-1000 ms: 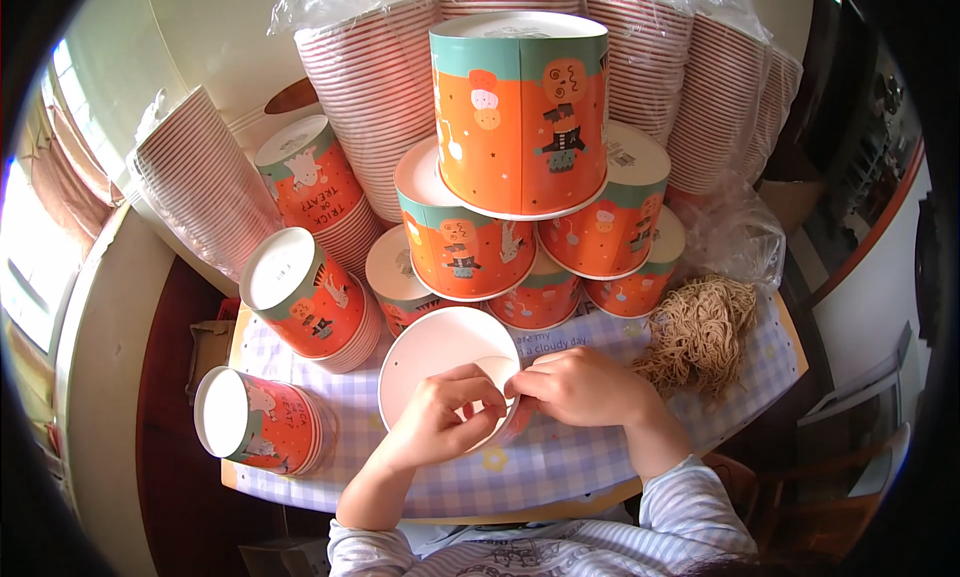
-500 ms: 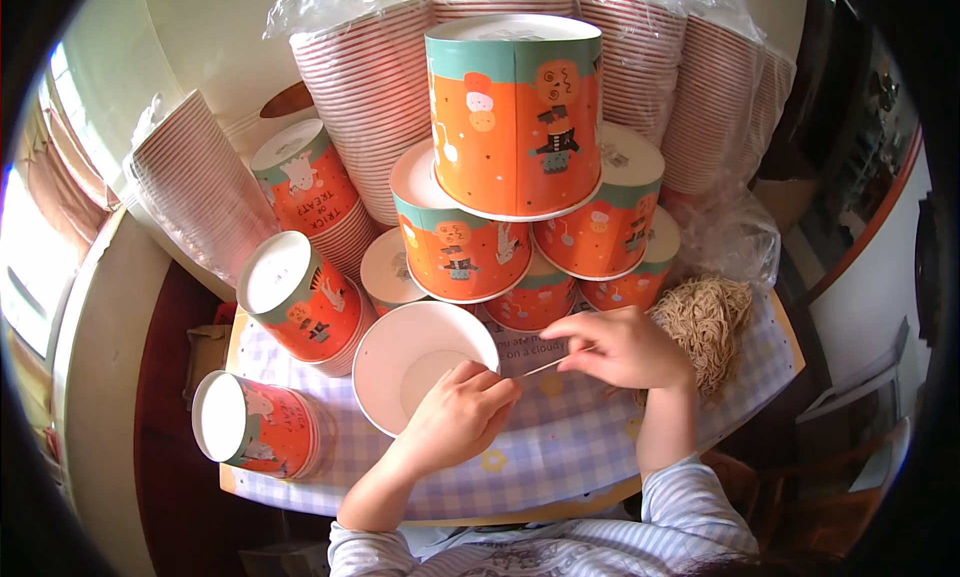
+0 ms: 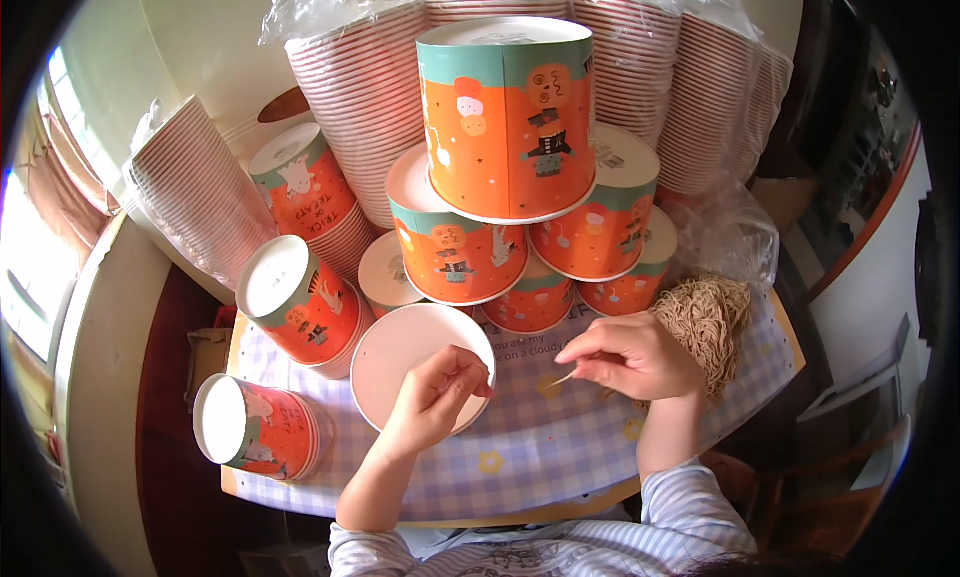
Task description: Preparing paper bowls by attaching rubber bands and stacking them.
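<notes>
My right hand (image 3: 635, 359) pinches a thin tan strand (image 3: 563, 379) whose short end sticks out past the fingertips. Just beside that hand lies a tangled heap of tan string (image 3: 712, 322). My left hand (image 3: 437, 392) is closed, thumb against the bent fingers; whatever it grips, if anything, is hidden. Behind it a white-lined paper tub (image 3: 385, 352) shows its open mouth, partly covered by the hand. The hands are apart, and no strand is visible between them.
Orange and green paper tubs are stacked upside down in a pyramid, topped by a large one (image 3: 505, 127). More tubs (image 3: 262, 427) stand on the left. Tall nested stacks (image 3: 360, 97) in clear plastic line the back. A checked cloth (image 3: 560, 457) covers the table.
My left hand has drawn away leftward, over the open tub's mouth, and turned. The strand that stretched between both hands now shows only at the right hand, which has shifted slightly right.
</notes>
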### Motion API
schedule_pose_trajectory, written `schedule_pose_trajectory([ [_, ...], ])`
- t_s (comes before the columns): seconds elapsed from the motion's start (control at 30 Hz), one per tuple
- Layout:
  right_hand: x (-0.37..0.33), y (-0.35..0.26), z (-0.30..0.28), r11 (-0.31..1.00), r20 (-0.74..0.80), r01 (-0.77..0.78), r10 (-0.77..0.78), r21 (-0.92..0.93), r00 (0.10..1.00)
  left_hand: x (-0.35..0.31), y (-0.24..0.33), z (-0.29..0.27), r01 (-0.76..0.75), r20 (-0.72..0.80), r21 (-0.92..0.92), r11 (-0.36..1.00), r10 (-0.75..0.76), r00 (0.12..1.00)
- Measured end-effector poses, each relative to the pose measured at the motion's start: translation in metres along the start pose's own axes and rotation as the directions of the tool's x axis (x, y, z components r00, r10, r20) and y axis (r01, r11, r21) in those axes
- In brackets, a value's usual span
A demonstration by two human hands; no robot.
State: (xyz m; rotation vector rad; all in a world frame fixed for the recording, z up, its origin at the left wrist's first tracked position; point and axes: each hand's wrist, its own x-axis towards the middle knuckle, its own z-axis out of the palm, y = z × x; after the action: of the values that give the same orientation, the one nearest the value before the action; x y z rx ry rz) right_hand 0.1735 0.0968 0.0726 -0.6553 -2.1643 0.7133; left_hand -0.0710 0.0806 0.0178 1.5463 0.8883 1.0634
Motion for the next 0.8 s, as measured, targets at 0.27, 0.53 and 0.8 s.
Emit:
schedule_pose_trajectory([
  [0.27,0.006,0.0,0.029,0.888,-0.147,0.155,-0.1,0.433,0.984,0.0,0.004,0.005,0.017,0.062,0.221,0.975,-0.032,0.998],
  [0.53,0.01,0.006,0.034,0.986,-0.169,0.056,-0.029,0.159,0.985,0.001,0.011,0.006,-0.079,0.146,0.371,0.925,0.026,0.989],
  [0.8,0.015,0.012,0.056,0.946,0.025,0.058,-0.053,-0.319,0.998,0.0,0.004,-0.005,-0.063,0.013,0.301,0.952,0.062,0.998],
])
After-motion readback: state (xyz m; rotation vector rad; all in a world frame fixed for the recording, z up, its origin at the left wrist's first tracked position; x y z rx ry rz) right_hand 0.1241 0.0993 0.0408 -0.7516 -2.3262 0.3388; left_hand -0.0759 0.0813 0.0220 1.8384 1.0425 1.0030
